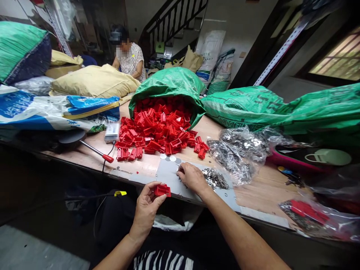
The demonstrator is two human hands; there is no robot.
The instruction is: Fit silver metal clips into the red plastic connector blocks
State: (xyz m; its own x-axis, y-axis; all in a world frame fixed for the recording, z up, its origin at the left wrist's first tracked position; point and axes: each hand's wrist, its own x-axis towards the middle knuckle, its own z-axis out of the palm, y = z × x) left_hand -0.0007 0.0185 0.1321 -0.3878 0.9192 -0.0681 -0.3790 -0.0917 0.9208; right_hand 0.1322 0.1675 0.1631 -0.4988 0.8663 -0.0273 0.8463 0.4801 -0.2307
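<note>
Just in front of the table edge, my left hand (pixel 146 206) grips a small red plastic housing (pixel 162 190), an open box shape with its hollow side up, between thumb and fingers. My right hand (pixel 192 178) is over the grey mat (pixel 165 172), fingertips pinched together; whatever is between them is too small to make out. Beside it lies a heap of small shiny metal parts (pixel 215 178). Beyond both hands, a large pile of similar red housings (pixel 160 129) spills out of a green woven sack (pixel 171 80).
Clear plastic bags of metal parts (pixel 236 153) lie right of the mat. A tool handle with a red tip (pixel 98 152) sits at left. Green sacks (pixel 244 105) and a tan sack (pixel 95 80) line the back. Another person (pixel 131 56) works behind them.
</note>
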